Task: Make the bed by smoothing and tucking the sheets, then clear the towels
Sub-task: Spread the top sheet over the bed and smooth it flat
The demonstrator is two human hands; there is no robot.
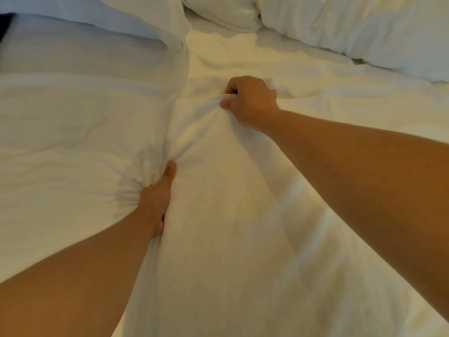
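A thick white duvet [218, 215] fills the near and middle part of the view, bunched into a raised ridge between my arms. My left hand [158, 198] grips a gathered fold of it at centre left, thumb pointing away, fingers buried in the cloth. My right hand [250, 103] holds the duvet's far edge in a fist near the middle of the bed. Beyond that edge the white bottom sheet [243, 59] lies wrinkled. No towels are in view.
White pillows lie along the head of the bed: one at the far left [85, 18], one at top centre [226, 10], one at the far right [364, 27]. A dark strip shows at the left edge [3, 25].
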